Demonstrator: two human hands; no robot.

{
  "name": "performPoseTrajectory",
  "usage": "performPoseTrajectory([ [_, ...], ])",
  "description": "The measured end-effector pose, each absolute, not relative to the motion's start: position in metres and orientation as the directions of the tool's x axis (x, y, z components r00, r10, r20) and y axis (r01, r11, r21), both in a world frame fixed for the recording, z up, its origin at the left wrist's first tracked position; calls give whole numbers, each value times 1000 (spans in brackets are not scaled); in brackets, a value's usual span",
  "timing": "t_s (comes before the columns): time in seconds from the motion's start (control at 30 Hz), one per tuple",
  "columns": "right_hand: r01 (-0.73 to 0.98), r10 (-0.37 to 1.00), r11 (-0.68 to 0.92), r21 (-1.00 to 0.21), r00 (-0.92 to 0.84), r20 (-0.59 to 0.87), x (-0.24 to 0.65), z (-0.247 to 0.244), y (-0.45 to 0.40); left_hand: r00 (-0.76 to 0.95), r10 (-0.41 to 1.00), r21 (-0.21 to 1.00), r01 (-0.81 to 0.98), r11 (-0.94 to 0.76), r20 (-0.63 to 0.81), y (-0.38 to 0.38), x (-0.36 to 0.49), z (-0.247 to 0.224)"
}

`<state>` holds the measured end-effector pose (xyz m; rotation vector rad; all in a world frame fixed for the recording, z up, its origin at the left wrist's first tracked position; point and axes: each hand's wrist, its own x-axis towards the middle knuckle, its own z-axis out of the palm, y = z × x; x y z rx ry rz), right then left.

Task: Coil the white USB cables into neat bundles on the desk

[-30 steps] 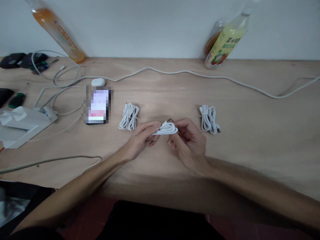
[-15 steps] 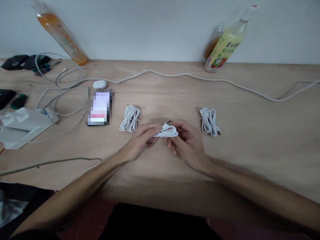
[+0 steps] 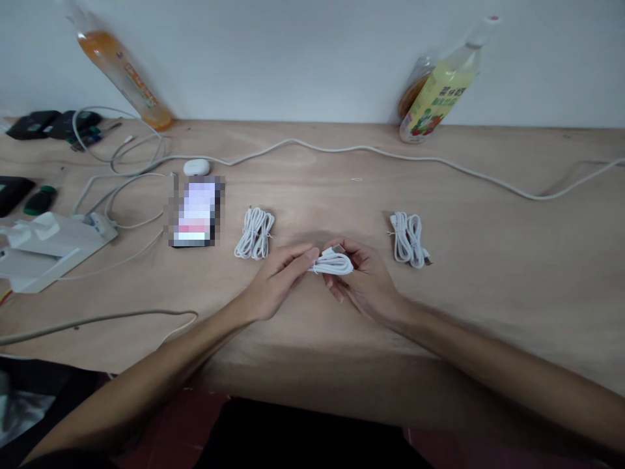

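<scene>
Between my two hands, above the near middle of the table, is a coiled white USB cable [image 3: 334, 263] with its metal plug at the top. My left hand [image 3: 280, 277] pinches the left end of the coil, thumb on top. Around the right end, by the plug, my right hand [image 3: 368, 277] has its fingers curled; the coil hides part of their grip. A second bundled white cable [image 3: 254, 233] lies on the table beyond my left hand. Beyond my right hand rests another bundled white cable [image 3: 408, 239], its plug pointing toward the lower right.
A phone [image 3: 196, 212] and a white earbud case [image 3: 196, 167] lie to the left. Farther left are a white power strip [image 3: 58, 251] and loose cords. An orange drink bottle [image 3: 124, 81] and a yellow one [image 3: 439, 94] stand by the wall. A long white cord [image 3: 371, 149] crosses the table [image 3: 512, 260].
The coil in my hands has tilted and shifted slightly right and nearer to me. My left thumb has slid a little right along it. The other bundles stay in place.
</scene>
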<state>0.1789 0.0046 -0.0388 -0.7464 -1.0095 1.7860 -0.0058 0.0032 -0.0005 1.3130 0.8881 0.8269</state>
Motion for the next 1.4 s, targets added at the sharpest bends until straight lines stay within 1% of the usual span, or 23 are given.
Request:
performPoseTrajectory([
  [0.07,-417,923,-227,-880,-379,-59,179,-40,5,444,895,999,-1,49,-43,3,-6,1],
  [0.13,-398,927,-214,-892,-371,-57,179,-40,5,429,902,999,-8,48,-40,3,-5,0],
  [0.27,-374,935,-176,-911,-354,-35,177,-35,2,374,921,984,-94,150,-105,7,-3,-6],
  [0.43,-305,956,-53,-951,-290,39,174,-25,-8,352,923,937,-246,250,-154,9,0,-10],
  [0.53,-238,973,10,-971,-223,65,173,-22,-14,358,920,929,-262,262,-159,9,1,-9],
  [0.73,-42,984,141,-989,-102,144,174,-21,-16,372,912,915,-285,287,-171,7,2,-9],
  [1.0,91,953,301,-949,-49,298,175,-21,-16,433,869,865,-311,395,-240,3,5,-2],
  [1.1,84,953,301,-950,-62,297,175,-20,-15,435,869,856,-329,398,-237,3,5,-2],
  [1.2,36,969,233,-972,-94,229,175,-19,-13,424,879,865,-334,375,-218,4,4,-4],
  [1.3,-82,976,145,-986,-153,157,175,-20,-10,436,873,870,-318,377,-219,4,4,-4],
  [1.4,-187,966,85,-979,-225,127,174,-22,-8,447,864,863,-316,395,-232,3,4,-1],
])
